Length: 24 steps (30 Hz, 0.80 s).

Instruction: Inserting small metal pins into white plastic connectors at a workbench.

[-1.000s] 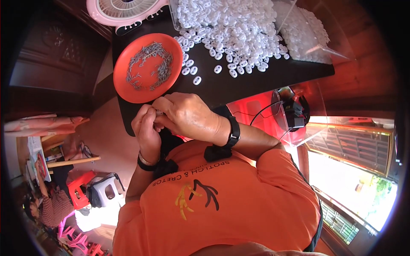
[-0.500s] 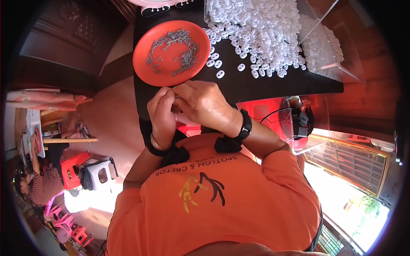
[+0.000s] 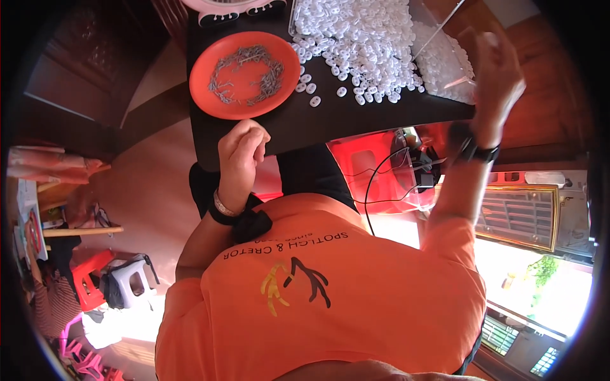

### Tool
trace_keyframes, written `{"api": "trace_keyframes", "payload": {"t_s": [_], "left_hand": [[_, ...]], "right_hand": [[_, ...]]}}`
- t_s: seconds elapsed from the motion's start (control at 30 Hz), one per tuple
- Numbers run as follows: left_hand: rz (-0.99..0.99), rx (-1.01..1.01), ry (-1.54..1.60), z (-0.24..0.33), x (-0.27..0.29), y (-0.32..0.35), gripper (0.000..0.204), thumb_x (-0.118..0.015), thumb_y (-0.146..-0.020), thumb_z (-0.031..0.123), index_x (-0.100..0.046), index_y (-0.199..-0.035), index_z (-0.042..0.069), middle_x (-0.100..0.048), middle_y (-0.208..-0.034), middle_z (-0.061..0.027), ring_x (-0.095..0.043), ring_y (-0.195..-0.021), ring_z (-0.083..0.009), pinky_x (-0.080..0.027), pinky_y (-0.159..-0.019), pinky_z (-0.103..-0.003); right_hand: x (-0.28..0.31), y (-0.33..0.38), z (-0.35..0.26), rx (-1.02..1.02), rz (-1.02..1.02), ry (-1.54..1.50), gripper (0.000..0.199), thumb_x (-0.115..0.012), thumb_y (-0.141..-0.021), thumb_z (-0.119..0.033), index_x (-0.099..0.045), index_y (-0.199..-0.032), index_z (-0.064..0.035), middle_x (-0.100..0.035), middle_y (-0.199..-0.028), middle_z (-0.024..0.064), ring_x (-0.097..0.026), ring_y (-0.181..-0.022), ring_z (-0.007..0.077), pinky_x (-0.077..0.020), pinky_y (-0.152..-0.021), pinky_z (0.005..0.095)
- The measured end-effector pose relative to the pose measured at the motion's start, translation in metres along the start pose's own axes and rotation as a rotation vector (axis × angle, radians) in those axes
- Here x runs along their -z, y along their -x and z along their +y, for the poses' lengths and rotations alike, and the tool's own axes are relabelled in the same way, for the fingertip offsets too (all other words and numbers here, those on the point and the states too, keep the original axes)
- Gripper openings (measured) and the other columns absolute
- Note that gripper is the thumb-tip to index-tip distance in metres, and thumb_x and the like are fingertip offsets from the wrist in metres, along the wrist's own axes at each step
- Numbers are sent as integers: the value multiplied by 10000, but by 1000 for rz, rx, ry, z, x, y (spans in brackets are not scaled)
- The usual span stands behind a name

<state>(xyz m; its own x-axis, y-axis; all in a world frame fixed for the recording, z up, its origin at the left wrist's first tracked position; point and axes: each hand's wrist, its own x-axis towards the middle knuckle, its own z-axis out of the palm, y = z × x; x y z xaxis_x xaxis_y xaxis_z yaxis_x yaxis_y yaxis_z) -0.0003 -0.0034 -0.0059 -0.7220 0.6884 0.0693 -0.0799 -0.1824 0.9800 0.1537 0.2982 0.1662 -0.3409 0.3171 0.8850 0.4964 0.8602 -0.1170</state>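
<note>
My left hand (image 3: 239,152) is at the near edge of the black table, just below an orange plate (image 3: 198,95). Its fingers are curled in and pressed together; whatever they may hold is too small or hidden. Small grey metal pins (image 3: 267,86) lie in a loose ring on that plate. Over on the far right, my right hand (image 3: 499,76) is raised beside a clear bin heaped with small white pieces (image 3: 441,60). Motion smears its fingers. To the left of that bin spreads a big pile of white oval two-hole plastic pieces (image 3: 362,38).
A pink object with a dark-marked rim (image 3: 229,7) stands at the table's back left. Below the table's right side are a red stool (image 3: 359,165) and black cables (image 3: 372,190). More stools (image 3: 130,282) stand at the far left.
My hands have come apart. The right one has swung far right and up to the clear bin, while the left stays closed near the plate. The view has shifted slightly.
</note>
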Motion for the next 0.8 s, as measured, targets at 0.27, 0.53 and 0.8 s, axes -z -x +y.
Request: {"api": "trace_keyframes", "payload": {"t_s": [0.27, 0.53, 0.8], "left_hand": [[35, -21, -20, -2, -1, 0, 202, -476, -878, 113, -541, -727, -5, -448, -577, 20, -383, -528, -35, -302, -495, -204], [31, 28, -31, 0, -1, 1, 205, -480, -874, 122, -538, -721, -1, -445, -571, 22, -386, -525, -41, -297, -494, -200], [41, 3, -42, -1, -2, 3, 197, -474, -873, 112, -536, -727, -4, -451, -592, 15, -399, -540, -42, -315, -498, -203]], "right_hand": [[-43, 16, 19, 112, -412, -154, 178, -648, -829, -189, -686, -994, -135, -680, -935, 76, -656, -845, 231, -508, -706, 286], [-151, 62, -58, 455, -885, -308, 347, -536, -833, -50, -593, -1168, -119, -599, -1155, 122, -546, -1077, 328, -452, -902, 375], [-183, 79, -58, 733, -839, -98, 498, -495, -780, 39, -576, -1218, -184, -550, -1236, 129, -521, -1132, 305, -470, -902, 359]]}}
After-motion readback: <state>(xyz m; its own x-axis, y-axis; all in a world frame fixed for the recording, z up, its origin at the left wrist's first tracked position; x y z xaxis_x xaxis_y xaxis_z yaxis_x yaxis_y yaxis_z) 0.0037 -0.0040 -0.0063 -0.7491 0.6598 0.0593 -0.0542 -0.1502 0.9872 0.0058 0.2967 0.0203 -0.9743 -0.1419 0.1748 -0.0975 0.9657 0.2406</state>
